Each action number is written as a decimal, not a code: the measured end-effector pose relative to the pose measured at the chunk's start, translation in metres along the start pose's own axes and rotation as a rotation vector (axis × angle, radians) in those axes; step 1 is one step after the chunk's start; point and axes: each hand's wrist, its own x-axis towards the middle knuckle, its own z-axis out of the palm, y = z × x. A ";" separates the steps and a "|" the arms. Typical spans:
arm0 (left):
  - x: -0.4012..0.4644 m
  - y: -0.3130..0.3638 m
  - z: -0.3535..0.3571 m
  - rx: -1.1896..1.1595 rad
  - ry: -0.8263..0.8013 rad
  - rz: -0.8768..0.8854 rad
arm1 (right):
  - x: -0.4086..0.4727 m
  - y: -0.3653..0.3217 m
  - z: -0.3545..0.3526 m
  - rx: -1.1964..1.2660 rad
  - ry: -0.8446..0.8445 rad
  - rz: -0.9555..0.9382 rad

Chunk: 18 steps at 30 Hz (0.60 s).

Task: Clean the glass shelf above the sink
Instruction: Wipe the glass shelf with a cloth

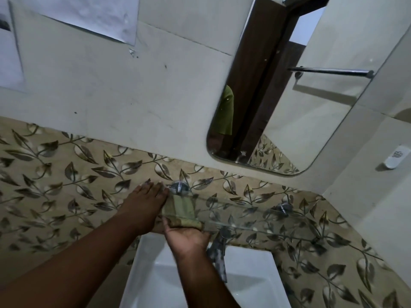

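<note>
The glass shelf (255,218) runs along the leaf-patterned wall above the sink (200,276), held by two chrome brackets (179,187). A folded green cloth (181,210) lies over the shelf's left end and wraps down over its front edge. My right hand (186,237) is palm-up under that edge and grips the cloth's lower fold. My left hand (144,204) lies flat with fingers stretched out, just left of the cloth, its fingertips near the left bracket. It holds nothing.
A chrome tap (219,252) stands under the shelf, right of my right hand. A rounded mirror (289,107) hangs above the shelf and reflects a towel bar and a door frame. A small white fitting (398,156) sits on the right wall.
</note>
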 end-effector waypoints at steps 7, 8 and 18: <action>-0.006 0.003 -0.004 0.007 0.018 -0.023 | 0.013 -0.005 0.005 -0.078 0.090 -0.050; -0.006 0.003 -0.004 0.006 0.017 -0.023 | 0.015 0.002 0.006 -0.067 0.073 -0.045; -0.007 0.004 -0.007 0.014 0.022 -0.021 | 0.006 -0.016 -0.016 -0.133 0.008 -0.056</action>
